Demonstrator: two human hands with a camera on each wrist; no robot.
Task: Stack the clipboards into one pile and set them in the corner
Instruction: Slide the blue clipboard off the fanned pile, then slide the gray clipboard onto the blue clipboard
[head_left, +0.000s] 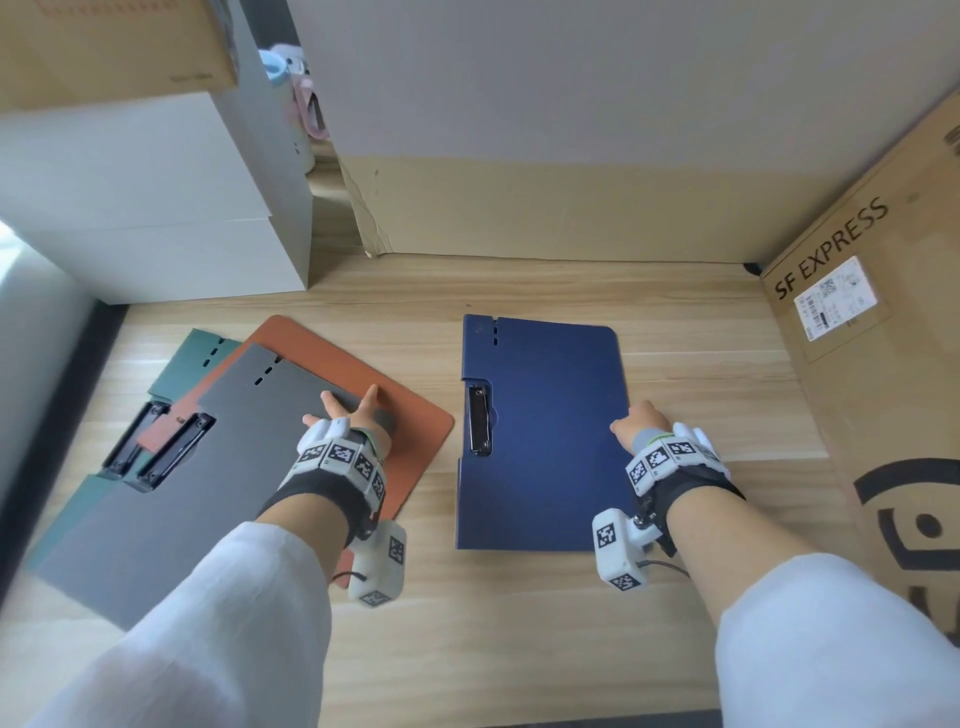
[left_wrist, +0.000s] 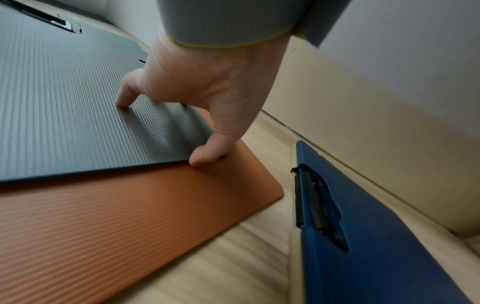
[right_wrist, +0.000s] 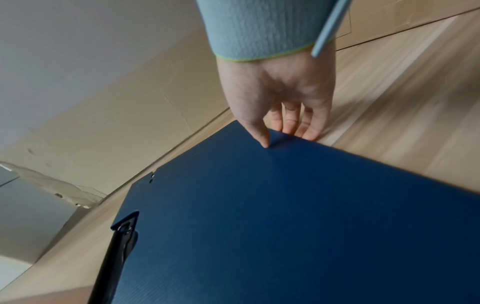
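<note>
Peeking out from under the pile at the surface's (head_left: 519, 649) left edge, the green clipboard (head_left: 200, 353) shows only a far corner and a strip along its left side; the orange clipboard (head_left: 363, 384) above it is mostly covered too, and the grey clipboard (head_left: 208, 467) tops the loose, fanned pile. Two black clips show at the pile's left side; whose is whose is hard to tell. In the left wrist view the grey board is ribbed with a dark edge, the orange one ribbed with a rounded corner. The left hand (head_left: 345, 410) has its fingers (left_wrist: 124, 98) spread and pressing down on the grey board near its far right corner, thumb tip at the board's right edge, touching the orange one below; nothing is gripped. The blue clipboard (head_left: 545, 431) lies flat and alone mid-surface, well apart from the pile, black clip on its left edge, near right corner hidden by the wrist gear. The right hand (head_left: 641, 421) pinches its right edge: thumb on top, fingers (right_wrist: 309, 131) curled beneath the edge. A cardboard box (head_left: 883, 364) marked SF EXPRESS stands along the right edge, white boxes (head_left: 156, 208) at the far left corner.
</note>
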